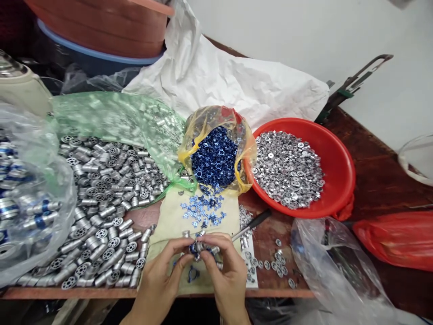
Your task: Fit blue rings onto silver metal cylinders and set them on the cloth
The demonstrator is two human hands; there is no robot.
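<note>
My left hand and my right hand meet at the near table edge, both pinched on a small silver metal cylinder with a blue ring. A loose blue ring lies under the hands on a pale cloth. Just beyond, several blue star-shaped rings are scattered on the cloth. Behind them a yellow bag holds many blue rings. A heap of silver cylinders spreads out on the left.
A red bowl of small silver washers stands at right. A screwdriver lies by loose washers. Clear bags sit at far left and near right. A red bag, white sack and stacked basins surround the table.
</note>
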